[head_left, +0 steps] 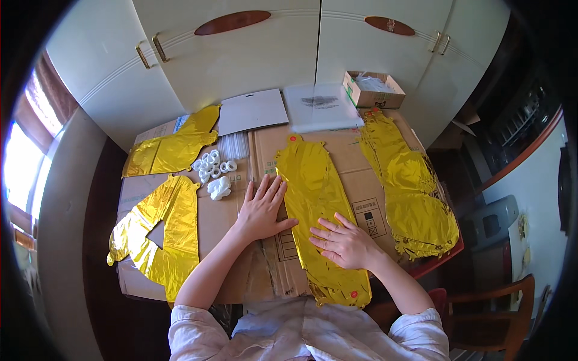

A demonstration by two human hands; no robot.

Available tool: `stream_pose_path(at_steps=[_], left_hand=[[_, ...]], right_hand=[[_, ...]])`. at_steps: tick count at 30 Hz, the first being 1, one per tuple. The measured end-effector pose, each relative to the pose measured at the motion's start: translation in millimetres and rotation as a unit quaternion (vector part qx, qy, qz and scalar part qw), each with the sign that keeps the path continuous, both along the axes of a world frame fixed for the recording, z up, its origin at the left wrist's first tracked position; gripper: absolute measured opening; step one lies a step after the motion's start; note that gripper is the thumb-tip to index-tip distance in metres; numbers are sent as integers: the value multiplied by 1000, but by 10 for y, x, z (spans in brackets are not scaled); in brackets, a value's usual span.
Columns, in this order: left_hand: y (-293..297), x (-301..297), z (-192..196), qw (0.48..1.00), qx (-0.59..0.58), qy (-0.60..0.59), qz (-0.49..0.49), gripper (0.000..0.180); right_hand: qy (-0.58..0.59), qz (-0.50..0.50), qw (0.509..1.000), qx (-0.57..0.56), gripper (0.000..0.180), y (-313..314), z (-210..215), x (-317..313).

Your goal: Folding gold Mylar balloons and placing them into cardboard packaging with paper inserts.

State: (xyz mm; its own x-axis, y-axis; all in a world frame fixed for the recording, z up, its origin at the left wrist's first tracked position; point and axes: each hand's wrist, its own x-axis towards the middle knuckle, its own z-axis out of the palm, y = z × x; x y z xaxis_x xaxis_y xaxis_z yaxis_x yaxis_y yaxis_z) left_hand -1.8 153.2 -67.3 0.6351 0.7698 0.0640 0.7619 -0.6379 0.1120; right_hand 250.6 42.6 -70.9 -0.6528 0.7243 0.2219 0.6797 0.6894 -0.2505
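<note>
A long flat gold foil balloon (313, 180) lies lengthwise in front of me, with a red dot at its far end and another near its close end. My left hand (262, 209) rests palm down at its left edge, fingers spread, fingertips and thumb reaching the foil. My right hand (344, 243) lies flat across the balloon's lower right part, its fingers stretched out to the left. Neither hand grips anything. Left of my left hand are several white ribbon rolls (211, 165) and a crumpled white wad (219, 188).
Flattened cardboard (235, 265) covers the table. More gold foil balloons lie around: one angular with an opening (180, 222), one folded (174, 150), a pile (412, 186) at right. Behind are clear sticks (233, 146), a white card (251, 113), plastic bags (319, 108) and an open box (376, 96).
</note>
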Motion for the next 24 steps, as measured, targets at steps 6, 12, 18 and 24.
stream_pose_path(at_steps=[6, 12, 18, 24], left_hand=[[11, 8, 16, 1000, -2, -3, 0, 95], [38, 17, 31, 1000, 1, -3, -1, 92], [214, -26, -17, 1000, 13, -8, 0, 91], [399, 0, 55, 1000, -17, 20, 10, 105]], right_hand=[[-4, -5, 1000, 4, 35, -5, 19, 4], [-1, -5, 1000, 7, 35, -5, 12, 8], [3, -5, 1000, 7, 34, -5, 7, 12], [11, -5, 1000, 5, 35, 0, -5, 10]])
